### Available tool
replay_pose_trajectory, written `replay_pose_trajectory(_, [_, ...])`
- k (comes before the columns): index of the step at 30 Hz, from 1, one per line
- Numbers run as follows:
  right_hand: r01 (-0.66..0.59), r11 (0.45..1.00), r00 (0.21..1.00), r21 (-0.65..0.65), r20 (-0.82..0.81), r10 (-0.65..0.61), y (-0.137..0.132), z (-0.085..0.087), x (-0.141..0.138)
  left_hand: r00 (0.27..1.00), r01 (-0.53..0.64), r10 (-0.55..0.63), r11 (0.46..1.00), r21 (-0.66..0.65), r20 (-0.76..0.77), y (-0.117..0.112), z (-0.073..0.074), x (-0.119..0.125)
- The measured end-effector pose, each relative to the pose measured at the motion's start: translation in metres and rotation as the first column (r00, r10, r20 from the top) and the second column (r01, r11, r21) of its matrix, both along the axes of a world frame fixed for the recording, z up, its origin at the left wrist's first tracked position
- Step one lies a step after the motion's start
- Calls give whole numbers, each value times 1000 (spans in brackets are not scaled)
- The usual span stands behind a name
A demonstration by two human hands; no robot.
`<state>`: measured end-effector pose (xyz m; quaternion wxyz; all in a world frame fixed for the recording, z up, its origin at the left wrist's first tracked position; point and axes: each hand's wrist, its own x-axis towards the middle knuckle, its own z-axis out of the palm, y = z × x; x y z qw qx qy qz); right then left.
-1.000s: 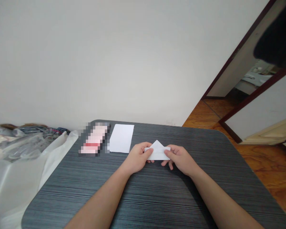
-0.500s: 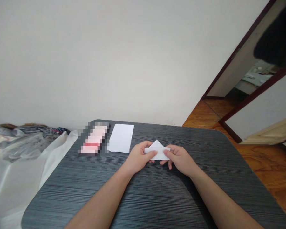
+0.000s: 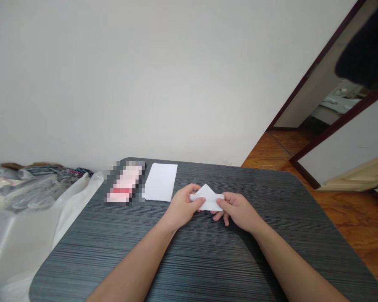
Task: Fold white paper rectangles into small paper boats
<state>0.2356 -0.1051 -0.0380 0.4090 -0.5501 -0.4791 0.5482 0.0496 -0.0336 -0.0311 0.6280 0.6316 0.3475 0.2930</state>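
Note:
A small piece of folded white paper (image 3: 210,203) is held over the dark table between both hands. Its upper part rises to a triangular point, and a flat band runs across below. My left hand (image 3: 184,206) pinches the left end, thumb on the near face and fingers behind. At the right end, my right hand (image 3: 237,209) grips the paper between thumb and fingers, with some lower fingers hanging loosely underneath. What the fingers do behind the paper is hidden.
A stack of white paper sheets (image 3: 161,182) lies at the back left of the table (image 3: 201,260). Beside it is a pixelated pinkish object (image 3: 125,182). Plastic-wrapped items (image 3: 40,184) crowd the left side. A pale wall (image 3: 164,75) stands behind; a doorway opens at right.
The folded paper and both hands have shifted very slightly. The right hand's lower fingers have moved a little under the paper. The grip stays the same.

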Motion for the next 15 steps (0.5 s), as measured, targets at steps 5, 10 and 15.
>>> replay_pose_trajectory(5, [-21, 1000, 1000, 21, 14, 20, -1, 0, 0, 1000, -19, 20, 999, 41, -19, 0, -1, 1])
replay_pose_trajectory(10, [-28, 999, 999, 25, 22, 27, -1, 2, -3, 1000, -22, 23, 999, 49, -18, -1, -1, 0])
replay_pose_trajectory(15, [-66, 997, 996, 31, 62, 64, -1, 7, -7, 1000, 22, -21, 999, 46, -22, -3, 2, -1])
